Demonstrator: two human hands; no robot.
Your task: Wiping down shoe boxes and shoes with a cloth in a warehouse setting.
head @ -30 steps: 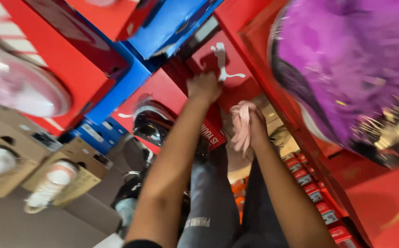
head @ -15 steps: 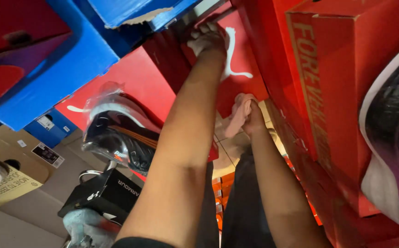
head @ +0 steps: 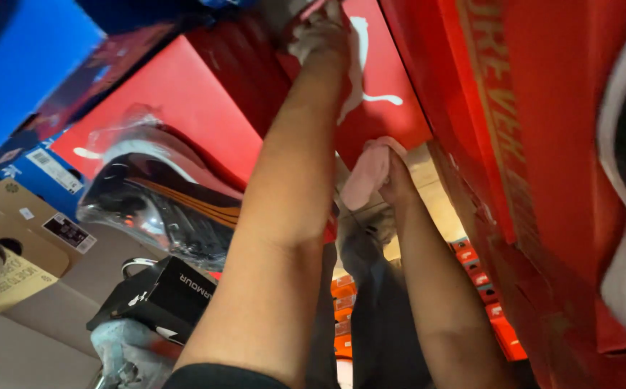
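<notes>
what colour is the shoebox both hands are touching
Red with a white logo: the cardboard shoebox, seen best in the head view.

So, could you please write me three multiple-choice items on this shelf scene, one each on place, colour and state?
1. Where is the left hand?
A. on the red cardboard box with a white emblem
B. on the floor
C. on the blue box

2. What colour is the cloth in the right hand?
A. green
B. pink
C. black

3. How is the cloth held?
A. lying loose
B. folded on a shelf
C. bunched in the fingers

A: the hand presses the box.
B: the cloth is pale pink.
C: the fingers close round it.
</notes>
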